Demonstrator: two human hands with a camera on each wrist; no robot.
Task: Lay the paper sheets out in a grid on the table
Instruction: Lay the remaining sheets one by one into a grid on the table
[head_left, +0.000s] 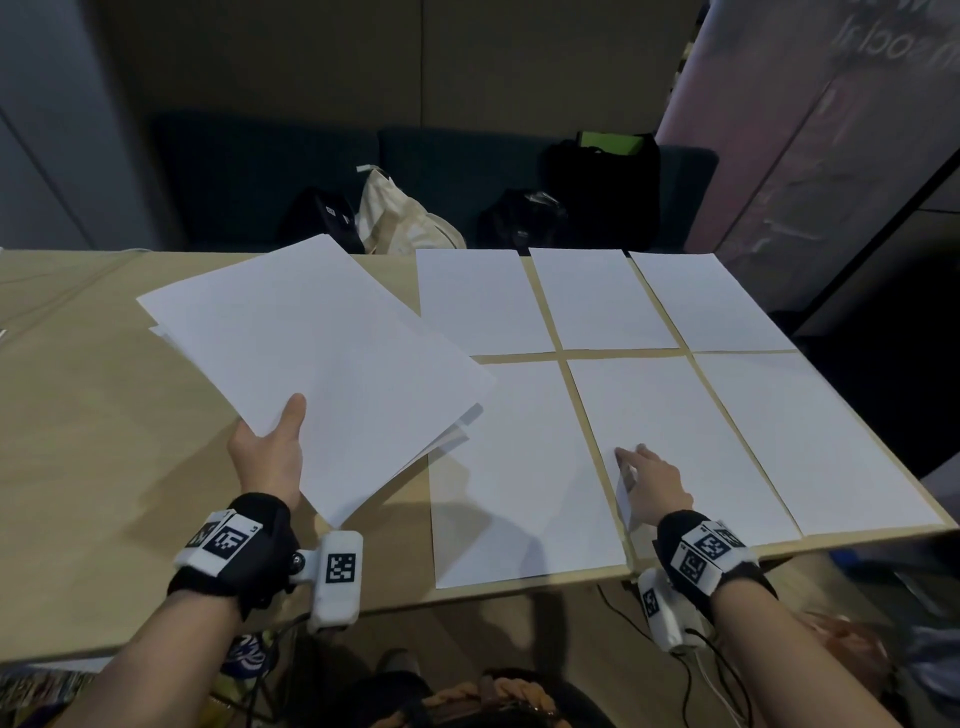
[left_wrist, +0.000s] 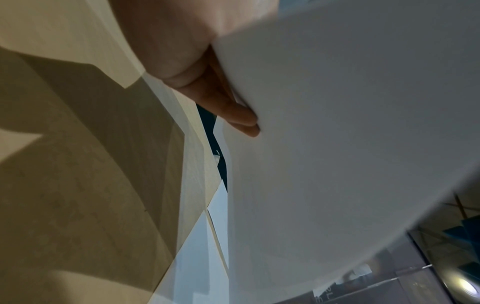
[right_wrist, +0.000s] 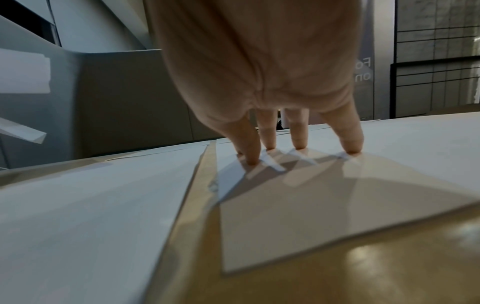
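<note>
My left hand (head_left: 270, 452) holds a stack of white paper sheets (head_left: 322, 364) above the table's left half, thumb on top and fingers (left_wrist: 241, 117) underneath. Several single white sheets lie in two rows on the right half of the wooden table (head_left: 104, 441). My right hand (head_left: 649, 483) presses straight fingertips (right_wrist: 298, 144) on the near middle sheet (head_left: 675, 415), close to its left edge. The near left sheet (head_left: 519, 493) lies beside it, partly under the held stack. A far-row sheet (head_left: 478, 296) lies behind.
The table's near edge (head_left: 519, 587) runs just under my wrists, and its right edge is close to the rightmost sheets (head_left: 810, 431). Dark bags (head_left: 597, 187) and a cream tote (head_left: 405, 218) sit on a sofa behind the table.
</note>
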